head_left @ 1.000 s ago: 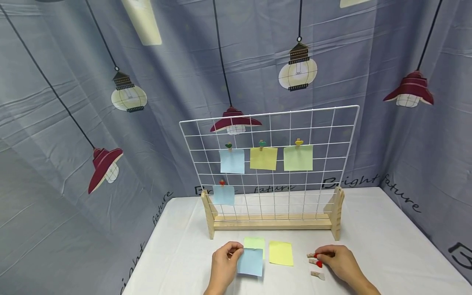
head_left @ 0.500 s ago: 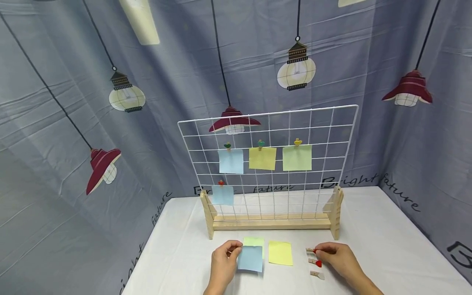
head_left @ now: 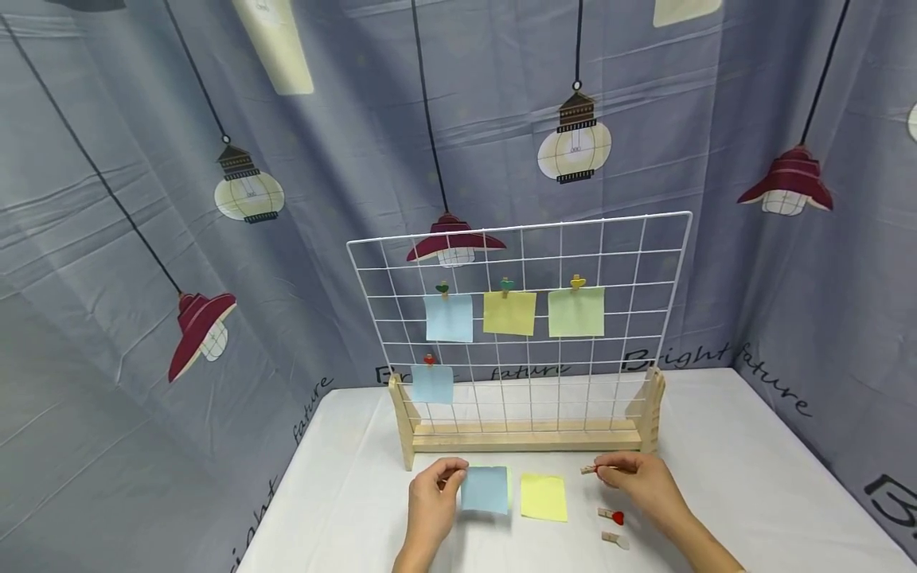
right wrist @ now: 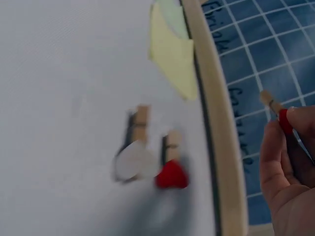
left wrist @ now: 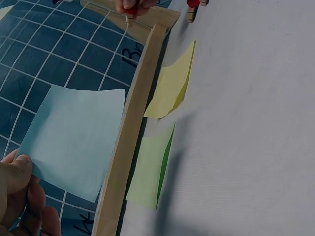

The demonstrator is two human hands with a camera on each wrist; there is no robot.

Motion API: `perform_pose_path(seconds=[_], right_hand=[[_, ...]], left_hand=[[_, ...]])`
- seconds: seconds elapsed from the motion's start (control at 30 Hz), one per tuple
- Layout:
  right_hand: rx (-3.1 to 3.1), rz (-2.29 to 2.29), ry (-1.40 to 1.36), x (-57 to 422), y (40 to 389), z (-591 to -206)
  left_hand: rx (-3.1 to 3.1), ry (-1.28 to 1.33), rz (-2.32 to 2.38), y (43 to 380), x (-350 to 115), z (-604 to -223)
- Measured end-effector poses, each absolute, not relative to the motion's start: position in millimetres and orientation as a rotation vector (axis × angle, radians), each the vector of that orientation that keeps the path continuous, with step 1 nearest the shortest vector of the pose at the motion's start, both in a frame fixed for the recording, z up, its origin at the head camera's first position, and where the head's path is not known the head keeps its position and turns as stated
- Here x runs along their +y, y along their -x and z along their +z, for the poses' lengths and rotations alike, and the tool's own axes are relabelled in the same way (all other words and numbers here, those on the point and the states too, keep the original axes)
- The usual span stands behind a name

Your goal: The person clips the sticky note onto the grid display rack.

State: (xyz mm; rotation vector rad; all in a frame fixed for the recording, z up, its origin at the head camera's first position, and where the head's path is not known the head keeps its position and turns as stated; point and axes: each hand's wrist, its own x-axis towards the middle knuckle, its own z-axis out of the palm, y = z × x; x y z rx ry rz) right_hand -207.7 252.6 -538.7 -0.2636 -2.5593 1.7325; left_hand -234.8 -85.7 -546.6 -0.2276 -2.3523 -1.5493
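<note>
My left hand (head_left: pixel 433 501) pinches a blue sticky note (head_left: pixel 485 489) by its edge, between thumb and fingers; the left wrist view shows the whole blue note (left wrist: pixel 74 137) lifted off the table. Behind it in the head view, a light green note (left wrist: pixel 150 169) is mostly covered. In my right hand (head_left: pixel 641 484), thumb and fingertips grip a small wooden clothespin (right wrist: pixel 271 102) with a red heart, raised above the table. A yellow note (head_left: pixel 543 497) lies between the hands. Below the right hand lie a red-heart clothespin (head_left: pixel 611 516) and a white-heart clothespin (head_left: pixel 615 540).
Behind the hands stands a white wire grid (head_left: pixel 530 382) in a wooden base (head_left: pixel 526 442). Clipped to it are a blue note (head_left: pixel 449 318), a yellow note (head_left: pixel 509 313), a green note (head_left: pixel 576 312) and a lower blue note (head_left: pixel 433 384). A patterned curtain hangs behind the white table (head_left: pixel 344 477).
My right hand has lifted a red-heart clothespin from the row and moved it up and slightly left. My left hand has shifted the blue note slightly toward the grid, covering more of the green one.
</note>
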Motion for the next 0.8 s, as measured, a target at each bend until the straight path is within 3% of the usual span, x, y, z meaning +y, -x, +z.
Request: perform_pose_path(seconds=[0.8], right_hand=[[-2.367,1.857,-0.223,183.2,244.5,-449.2]], left_hand=[[-2.234,0.259,-1.669,265.5,-75.4,-508.6]])
